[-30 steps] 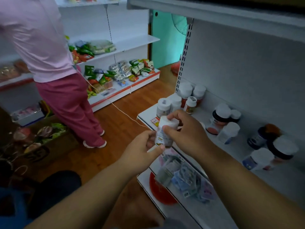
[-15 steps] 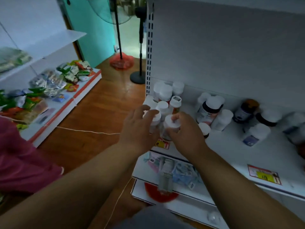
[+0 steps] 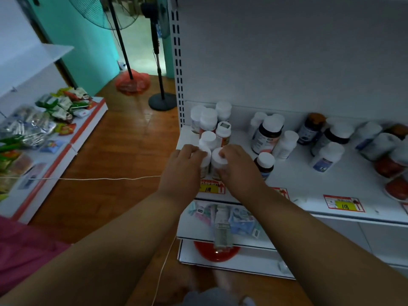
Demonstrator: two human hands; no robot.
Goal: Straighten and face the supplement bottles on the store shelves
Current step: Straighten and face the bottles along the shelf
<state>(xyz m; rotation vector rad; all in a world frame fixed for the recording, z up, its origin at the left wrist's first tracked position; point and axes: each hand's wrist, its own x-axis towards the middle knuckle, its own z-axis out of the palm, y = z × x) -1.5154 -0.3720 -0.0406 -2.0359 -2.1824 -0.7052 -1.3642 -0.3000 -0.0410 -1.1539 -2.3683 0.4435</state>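
White caps [image 3: 219, 157] under curled fingers [image 3: 223, 153]

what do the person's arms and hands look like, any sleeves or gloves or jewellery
Both forearms are bare as far as the view shows, with no sleeves in sight. The left hand and right hand wear no gloves. No watch, bracelet or ring shows on the wrists or the fingers, though the dim light hides small details.
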